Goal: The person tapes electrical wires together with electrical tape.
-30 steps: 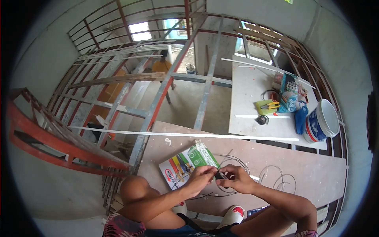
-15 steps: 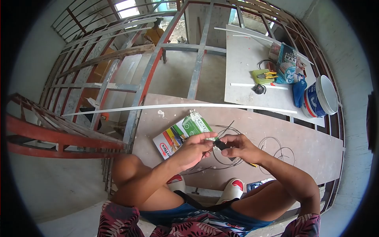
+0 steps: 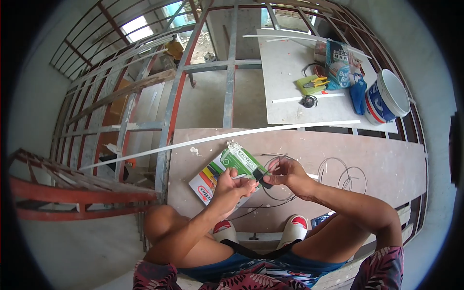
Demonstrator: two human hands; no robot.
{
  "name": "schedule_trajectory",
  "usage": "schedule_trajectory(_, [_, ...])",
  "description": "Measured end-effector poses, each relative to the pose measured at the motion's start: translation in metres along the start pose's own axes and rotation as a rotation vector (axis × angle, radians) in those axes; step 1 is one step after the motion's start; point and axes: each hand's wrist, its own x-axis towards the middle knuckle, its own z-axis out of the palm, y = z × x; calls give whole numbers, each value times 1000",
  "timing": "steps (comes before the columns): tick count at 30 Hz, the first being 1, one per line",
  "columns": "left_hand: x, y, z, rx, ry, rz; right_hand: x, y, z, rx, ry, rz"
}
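A small black block-like piece [image 3: 261,178] is pinched between the thumb and fingers of my right hand [image 3: 295,180]. My left hand [image 3: 230,190] is closed at the piece's left end, thumb and fingertips together; what they grip is too small to make out. Both hands are above a green and white printed packet [image 3: 207,180] with a torn, whitish top, lying on the brownish board. Thin dark wire [image 3: 277,197] lies in loose loops beside and below the right hand. More wire coils [image 3: 349,180] rest farther right on the board.
A brownish board [image 3: 386,159] spans the metal frame, with a long white strip [image 3: 217,137] across its far side. On a pale board [image 3: 285,58] are yellow-handled pliers [image 3: 315,83], a blue bag [image 3: 337,65] and a bucket [image 3: 379,104]. A person [image 3: 174,50] stands beyond the open frame.
The view has shifted slightly. My left fingers have curled inward from a stretched pose, and the black piece has turned in my right hand. The person beyond appears farther left.
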Motion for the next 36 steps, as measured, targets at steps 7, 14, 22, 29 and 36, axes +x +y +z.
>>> schedule_trajectory(7, [6, 12, -1, 19, -130, -71, -1, 4, 3, 109, -254, -253])
schedule_trajectory(14, [9, 15, 1, -1, -50, -64, -3, 7, 6, -97, -138, -203])
schedule_trajectory(22, [25, -1, -12, 79, 49, -129, 1, 6, -1, -258, -130, -237])
schedule_trajectory(29, [38, -21, -16, 243, 139, -53, 22, 24, 2, -470, -171, -210])
schedule_trajectory(36, [66, -31, -21, 567, 300, 128, 35, 2, 20, -513, -98, -146])
